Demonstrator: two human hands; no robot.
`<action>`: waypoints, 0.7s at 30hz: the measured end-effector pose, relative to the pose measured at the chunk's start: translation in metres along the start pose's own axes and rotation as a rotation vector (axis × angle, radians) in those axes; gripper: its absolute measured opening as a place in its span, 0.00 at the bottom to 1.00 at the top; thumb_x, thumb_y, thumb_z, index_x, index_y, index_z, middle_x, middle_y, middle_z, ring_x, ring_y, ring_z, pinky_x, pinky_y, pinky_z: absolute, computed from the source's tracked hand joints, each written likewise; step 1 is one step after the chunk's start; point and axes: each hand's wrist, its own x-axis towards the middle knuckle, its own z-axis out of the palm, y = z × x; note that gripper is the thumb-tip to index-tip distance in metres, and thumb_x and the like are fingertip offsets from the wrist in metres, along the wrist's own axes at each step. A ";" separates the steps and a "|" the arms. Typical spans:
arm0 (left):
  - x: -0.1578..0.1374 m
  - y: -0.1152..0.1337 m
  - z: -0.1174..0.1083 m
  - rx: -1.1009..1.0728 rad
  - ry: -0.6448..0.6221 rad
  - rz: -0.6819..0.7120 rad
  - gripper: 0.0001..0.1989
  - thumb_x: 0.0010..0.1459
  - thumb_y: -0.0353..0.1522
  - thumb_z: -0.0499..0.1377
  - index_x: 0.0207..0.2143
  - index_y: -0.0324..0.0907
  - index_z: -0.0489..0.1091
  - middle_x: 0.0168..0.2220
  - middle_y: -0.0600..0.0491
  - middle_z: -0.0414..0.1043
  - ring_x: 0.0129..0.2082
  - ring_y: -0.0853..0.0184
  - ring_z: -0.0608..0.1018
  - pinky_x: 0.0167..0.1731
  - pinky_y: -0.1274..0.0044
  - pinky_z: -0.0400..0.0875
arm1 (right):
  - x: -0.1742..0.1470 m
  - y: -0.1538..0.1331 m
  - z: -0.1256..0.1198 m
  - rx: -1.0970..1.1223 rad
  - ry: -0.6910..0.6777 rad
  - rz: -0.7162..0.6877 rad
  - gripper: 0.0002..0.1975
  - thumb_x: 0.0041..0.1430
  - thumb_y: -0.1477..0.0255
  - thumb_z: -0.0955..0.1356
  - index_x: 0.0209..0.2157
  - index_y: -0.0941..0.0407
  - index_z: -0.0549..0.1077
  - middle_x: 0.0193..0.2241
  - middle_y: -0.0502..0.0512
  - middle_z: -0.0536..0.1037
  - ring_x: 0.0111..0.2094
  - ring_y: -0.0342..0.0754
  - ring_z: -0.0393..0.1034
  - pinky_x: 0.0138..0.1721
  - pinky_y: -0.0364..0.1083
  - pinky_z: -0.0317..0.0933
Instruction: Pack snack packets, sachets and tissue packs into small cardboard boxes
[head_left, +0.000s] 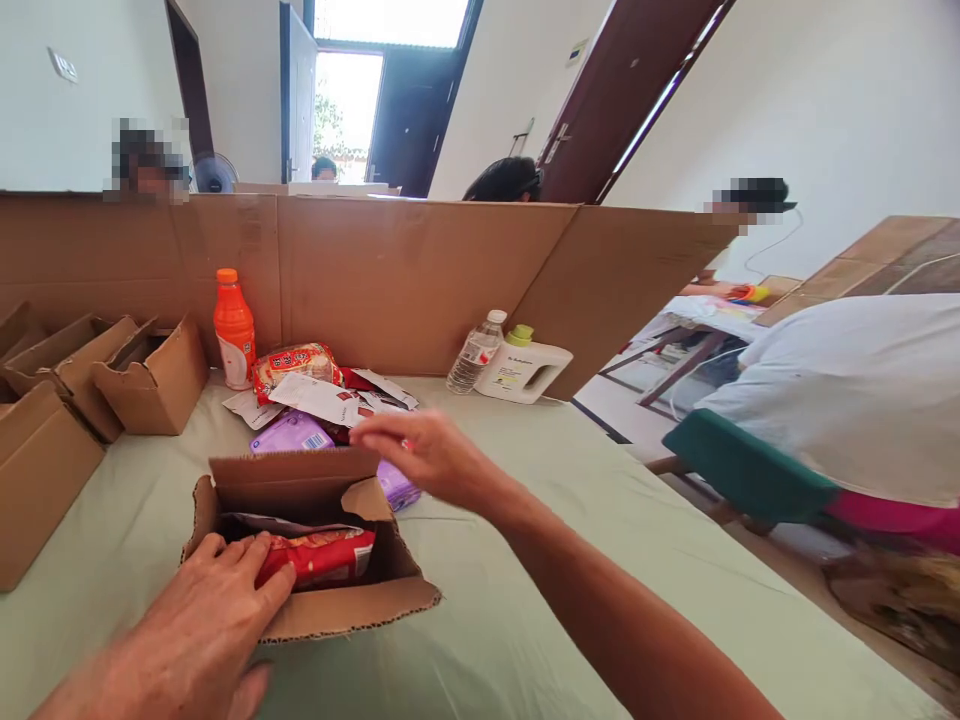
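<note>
An open cardboard box [300, 618] stands in front of me with a red food packet [330, 556] and a pale flat packet behind it inside. My left hand [214, 590] reaches over the box's left edge, fingers and thumb closed on the left end of the red packet. My right hand [420, 455] hovers past the box's far right corner, fingers stretched out and slightly blurred, above a purple pack [397, 486]. Nearby lie another purple pack [292, 433], white sachets [315, 398] and a red-and-yellow food bag [296, 366] in a pile.
An orange drink bottle [235, 330] stands behind the pile. A clear water bottle [478, 352] leans beside a white jug [525, 370] with a green cap. Several open cardboard boxes [154, 385] line the left. A cardboard partition [412, 285] crosses the back; people sit beyond it and at right.
</note>
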 end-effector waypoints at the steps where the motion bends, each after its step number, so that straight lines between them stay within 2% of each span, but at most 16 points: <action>1: -0.001 0.002 -0.002 -0.010 -0.039 -0.014 0.36 0.55 0.28 0.58 0.67 0.39 0.61 0.71 0.34 0.52 0.69 0.40 0.60 0.65 0.44 0.56 | 0.010 0.013 0.001 -0.075 0.033 0.047 0.15 0.69 0.71 0.63 0.50 0.56 0.78 0.46 0.57 0.83 0.45 0.49 0.76 0.49 0.47 0.66; 2: -0.003 0.003 -0.005 -0.022 -0.070 -0.023 0.37 0.55 0.28 0.58 0.68 0.39 0.59 0.72 0.34 0.47 0.71 0.41 0.56 0.66 0.44 0.54 | 0.021 0.027 0.005 -0.163 0.030 0.084 0.16 0.66 0.71 0.66 0.53 0.57 0.76 0.51 0.59 0.80 0.51 0.51 0.75 0.54 0.49 0.65; 4: -0.004 0.003 -0.010 -0.046 -0.103 -0.017 0.38 0.55 0.29 0.59 0.69 0.40 0.58 0.72 0.35 0.45 0.72 0.41 0.53 0.66 0.45 0.53 | 0.043 0.052 0.022 -0.302 -0.042 0.138 0.27 0.60 0.72 0.71 0.61 0.59 0.70 0.61 0.65 0.72 0.61 0.57 0.67 0.61 0.54 0.60; 6: -0.003 -0.001 -0.017 -0.058 -0.096 0.014 0.39 0.55 0.30 0.60 0.69 0.43 0.57 0.72 0.35 0.45 0.71 0.41 0.53 0.66 0.45 0.53 | 0.061 0.070 0.043 -0.345 -0.097 0.172 0.33 0.56 0.73 0.73 0.63 0.61 0.67 0.64 0.71 0.66 0.64 0.61 0.63 0.63 0.57 0.58; 8: 0.003 -0.007 -0.023 -0.043 -0.050 0.040 0.39 0.54 0.32 0.62 0.69 0.44 0.58 0.72 0.34 0.47 0.71 0.40 0.55 0.65 0.46 0.57 | 0.071 0.079 0.059 -0.314 -0.087 0.193 0.27 0.60 0.75 0.70 0.61 0.62 0.69 0.63 0.73 0.68 0.63 0.61 0.64 0.61 0.57 0.59; 10: 0.011 -0.014 -0.027 -0.009 -0.012 0.062 0.37 0.53 0.35 0.64 0.66 0.43 0.63 0.69 0.33 0.56 0.68 0.38 0.62 0.62 0.48 0.63 | 0.071 0.083 0.063 -0.278 -0.056 0.219 0.21 0.64 0.79 0.63 0.58 0.63 0.72 0.60 0.72 0.72 0.60 0.59 0.67 0.60 0.56 0.60; 13: 0.024 -0.022 -0.028 0.008 -0.028 0.093 0.30 0.51 0.39 0.66 0.57 0.43 0.71 0.54 0.38 0.73 0.54 0.42 0.76 0.53 0.52 0.71 | 0.058 0.085 0.048 -0.201 0.041 0.257 0.22 0.68 0.80 0.56 0.55 0.62 0.74 0.55 0.67 0.76 0.56 0.55 0.71 0.58 0.53 0.63; 15: 0.027 -0.023 -0.026 -0.009 -0.053 0.102 0.24 0.52 0.38 0.64 0.52 0.44 0.73 0.47 0.43 0.76 0.47 0.48 0.79 0.50 0.56 0.73 | 0.043 0.084 0.030 -0.025 0.236 0.241 0.20 0.69 0.75 0.56 0.53 0.58 0.75 0.51 0.60 0.79 0.50 0.52 0.74 0.52 0.51 0.68; 18: 0.026 -0.021 -0.019 -0.019 -0.014 0.132 0.20 0.54 0.32 0.61 0.51 0.46 0.73 0.45 0.45 0.76 0.47 0.50 0.78 0.51 0.58 0.72 | 0.019 0.069 0.003 0.326 0.545 0.184 0.14 0.68 0.64 0.62 0.44 0.53 0.78 0.41 0.54 0.81 0.38 0.50 0.76 0.38 0.49 0.73; 21: 0.021 -0.018 -0.013 -0.009 0.015 0.143 0.20 0.55 0.29 0.59 0.51 0.44 0.73 0.47 0.44 0.76 0.48 0.50 0.78 0.52 0.58 0.71 | -0.003 0.038 -0.012 0.551 0.610 0.164 0.13 0.63 0.57 0.68 0.36 0.52 0.77 0.36 0.54 0.80 0.34 0.51 0.76 0.30 0.49 0.74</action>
